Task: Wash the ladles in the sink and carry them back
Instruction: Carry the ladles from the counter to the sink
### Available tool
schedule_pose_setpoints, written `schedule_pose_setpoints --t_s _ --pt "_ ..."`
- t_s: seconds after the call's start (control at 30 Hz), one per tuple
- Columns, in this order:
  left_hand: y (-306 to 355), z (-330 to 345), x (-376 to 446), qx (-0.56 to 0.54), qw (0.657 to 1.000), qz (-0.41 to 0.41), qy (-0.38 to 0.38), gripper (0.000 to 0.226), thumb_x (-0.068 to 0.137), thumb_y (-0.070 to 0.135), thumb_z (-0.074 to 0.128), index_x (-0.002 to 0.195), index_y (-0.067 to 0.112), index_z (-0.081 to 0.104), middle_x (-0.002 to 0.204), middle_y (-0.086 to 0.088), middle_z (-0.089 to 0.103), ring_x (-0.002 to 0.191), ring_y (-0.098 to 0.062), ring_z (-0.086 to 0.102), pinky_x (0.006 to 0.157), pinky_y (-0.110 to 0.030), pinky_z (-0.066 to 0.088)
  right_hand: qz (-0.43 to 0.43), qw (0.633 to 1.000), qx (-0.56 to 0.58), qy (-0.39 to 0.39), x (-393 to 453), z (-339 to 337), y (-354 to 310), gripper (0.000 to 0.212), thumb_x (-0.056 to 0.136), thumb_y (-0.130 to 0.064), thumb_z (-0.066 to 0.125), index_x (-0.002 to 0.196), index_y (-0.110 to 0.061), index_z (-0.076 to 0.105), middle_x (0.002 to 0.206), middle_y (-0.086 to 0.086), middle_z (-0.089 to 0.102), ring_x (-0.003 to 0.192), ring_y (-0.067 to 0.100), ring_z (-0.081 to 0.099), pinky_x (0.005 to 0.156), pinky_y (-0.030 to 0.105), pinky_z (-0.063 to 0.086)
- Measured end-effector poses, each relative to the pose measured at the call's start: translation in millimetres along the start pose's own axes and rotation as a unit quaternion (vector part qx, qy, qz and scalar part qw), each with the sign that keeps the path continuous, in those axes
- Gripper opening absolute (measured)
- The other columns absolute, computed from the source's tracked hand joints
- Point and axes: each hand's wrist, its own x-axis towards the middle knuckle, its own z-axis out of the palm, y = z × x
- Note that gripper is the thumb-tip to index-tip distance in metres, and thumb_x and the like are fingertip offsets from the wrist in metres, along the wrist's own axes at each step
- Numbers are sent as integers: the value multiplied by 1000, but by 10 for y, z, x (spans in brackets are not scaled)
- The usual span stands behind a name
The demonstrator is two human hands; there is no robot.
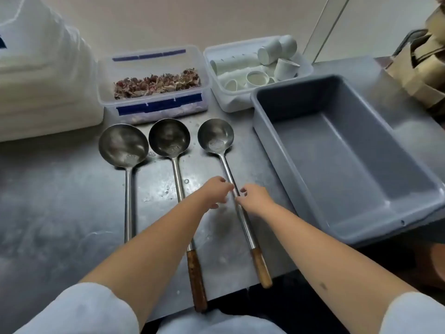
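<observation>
Three wet steel ladles lie side by side on the steel counter [60,189], bowls up and away from me. The left ladle [128,189] is all steel. The middle ladle [177,174] and the right ladle [222,162] have wooden grips that reach the counter's front edge. Both my hands meet at the right ladle's shaft. My right hand [255,200] pinches the shaft between thumb and fingers. My left hand [216,191] has loosely curled fingers whose tips touch the shaft from the left. My left forearm crosses over the middle ladle's shaft.
An empty grey plastic tub [272,131] stands to the right of the ladles. Behind them are a clear box of dried reddish flakes [154,107] and a clear box of white cups [231,102]. White bags [41,92] fill the far left, brown paper bags [419,68] the far right.
</observation>
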Motion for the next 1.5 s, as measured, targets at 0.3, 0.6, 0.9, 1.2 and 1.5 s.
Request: schedule_pose_setpoints --t_s 0.3,0.6,0.9,1.2,1.5 --pt "-69 248 333 -224 974 -27 35 15 94 12 49 103 20 57 91 -9 64 77 -23 63 72 -35 55 53 990 133 -4 238 128 91 29 89 -26 57 102 -2 68 101 17 70 97 34 65 82 41 53" --pt "-15 151 333 -252 968 -2 2 9 97 11 54 93 17 59 84 -7 60 67 -17 58 64 -29 49 71 900 408 -134 205 113 19 25 99 -23 52 99 -3 67 80 9 68 61 17 63 60 33 52" --pt "70 1 241 -256 967 -5 12 20 95 7 55 76 11 60 62 0 55 47 -5 50 45 -17 43 75 872 464 -137 50 -79 -136 20 99 -10 49 96 0 66 80 12 67 67 24 66 66 37 54" --pt "94 -48 27 -254 967 21 21 12 92 6 60 81 9 64 60 1 57 50 -6 51 57 -20 45 65 876 463 -121 -240 -245 -255 18 97 -5 51 97 6 65 76 16 65 65 25 65 61 34 54" --pt "270 -110 -374 -215 971 103 14 12 91 12 62 86 2 63 73 -9 57 54 -11 53 53 -20 45 32 847 517 -115 -748 -539 -397 24 97 -7 50 110 9 62 76 15 62 64 22 63 58 31 53"
